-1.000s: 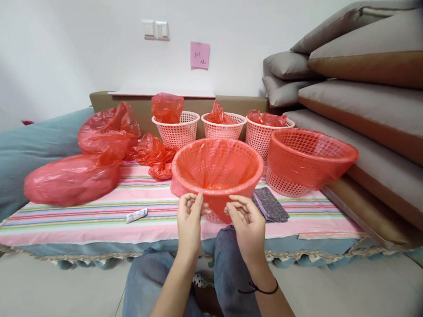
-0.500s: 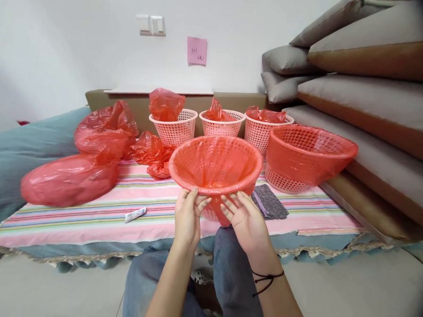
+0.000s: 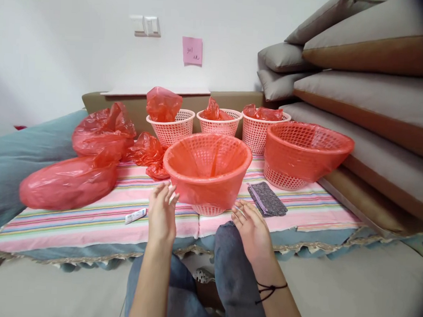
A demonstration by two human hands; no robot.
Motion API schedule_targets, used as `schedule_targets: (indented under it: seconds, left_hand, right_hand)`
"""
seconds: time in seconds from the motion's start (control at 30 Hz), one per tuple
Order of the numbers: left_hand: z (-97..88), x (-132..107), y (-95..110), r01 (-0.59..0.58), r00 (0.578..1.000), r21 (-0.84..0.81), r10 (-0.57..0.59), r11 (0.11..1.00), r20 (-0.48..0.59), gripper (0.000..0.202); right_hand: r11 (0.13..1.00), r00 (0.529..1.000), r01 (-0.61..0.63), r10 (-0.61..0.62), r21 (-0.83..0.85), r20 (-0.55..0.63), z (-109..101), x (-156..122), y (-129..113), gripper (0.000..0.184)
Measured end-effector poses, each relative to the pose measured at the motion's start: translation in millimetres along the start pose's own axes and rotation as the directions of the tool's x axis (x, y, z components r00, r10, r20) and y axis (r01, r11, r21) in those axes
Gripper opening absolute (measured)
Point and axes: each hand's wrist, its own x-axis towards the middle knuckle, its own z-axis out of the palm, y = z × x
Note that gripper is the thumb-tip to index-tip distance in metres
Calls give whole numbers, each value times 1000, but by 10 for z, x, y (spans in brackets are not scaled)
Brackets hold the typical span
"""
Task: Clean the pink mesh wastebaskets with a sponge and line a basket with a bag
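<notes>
On wall (image 3: pixel 96 48), pink note (image 3: pixel 192 51) reads "301"; L hand (image 3: pixel 162 217), R hand (image 3: pixel 253 229) spread nr basket (image 3: pixel 207 195).

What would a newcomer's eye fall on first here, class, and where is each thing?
The red-lined front basket stands out first, in the middle of the striped cloth, with the left hand and right hand open by its near side. A tall stack of grey-and-brown cushions fills the right side, while bulging red bags lie on the left.
</notes>
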Motion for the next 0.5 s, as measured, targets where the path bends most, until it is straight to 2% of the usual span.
schedule_targets:
  seconds: [0.1,0.23,0.37,0.5]
  left_hand:
    - [52,-212,-138,27,999,52,-30,998,44,30]
    - [236,-355,-210,130,971,72,-142,989,194,33]
    - [348,-349,-213,182,951,88,-198,979,238,35]
    - [384,-279,-243,187,952,140,-215,972,219,41]
  right_hand:
    - [999,998,29,-27,-41,48,144,-21,-23,23]
    - [999,986,22,-16,-37,165,410,-9,-99,27]
    - [1000,975,27,-26,-1,220,592,59,-116,27]
    - [999,984,33,-36,19,174,601,203,-35,26]
